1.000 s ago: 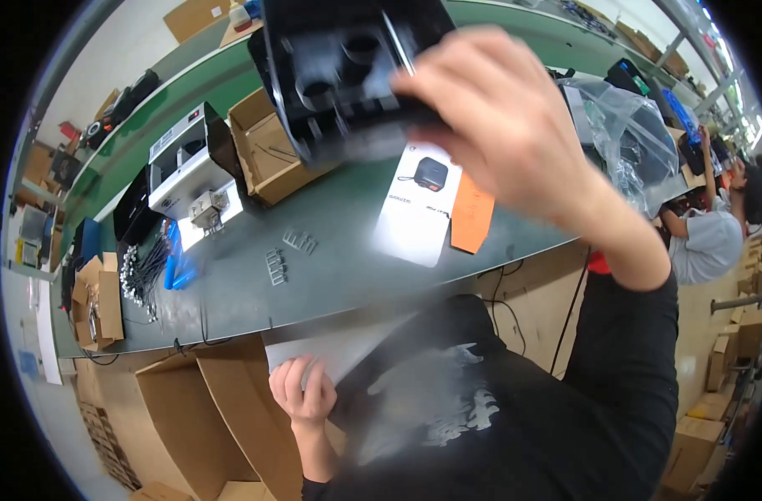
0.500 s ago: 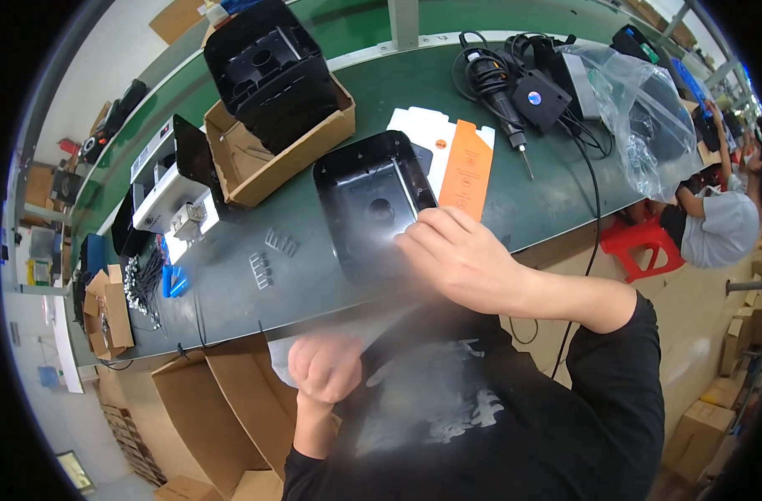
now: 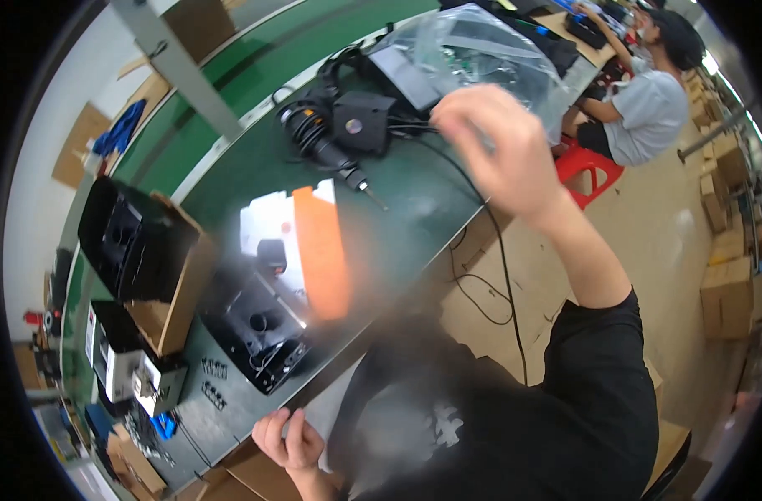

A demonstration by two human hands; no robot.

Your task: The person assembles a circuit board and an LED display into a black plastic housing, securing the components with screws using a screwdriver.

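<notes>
My right hand point(image 3: 502, 150) is raised over the table's right side, in front of a clear plastic bag point(image 3: 490, 50). Its fingers are bent, and their tips are smeared by motion. By the near table edge is my left hand point(image 3: 289, 438), its fingers curled inward; whatever they hold, if anything, is hidden. A shallow black plastic housing point(image 3: 239, 326), with a round recess inside, lies beyond my left hand and touches neither hand. Against its far right side lies a white and orange printed card box point(image 3: 322, 250). Two small rows of metal parts point(image 3: 214, 394) sit left of the housing.
A corded electric screwdriver point(image 3: 335, 159) lies beside a black box point(image 3: 360, 121), its cable hanging over the edge. At left, a cardboard box point(image 3: 180, 292) holds black housings point(image 3: 139, 242), near a white-and-black device point(image 3: 151, 384). A person point(image 3: 648, 108) sits beyond on a red stool point(image 3: 586, 167).
My right hand has left the black housing and swung up and right toward the plastic bag. My left hand's fingers have loosened slightly. The view has turned to the right.
</notes>
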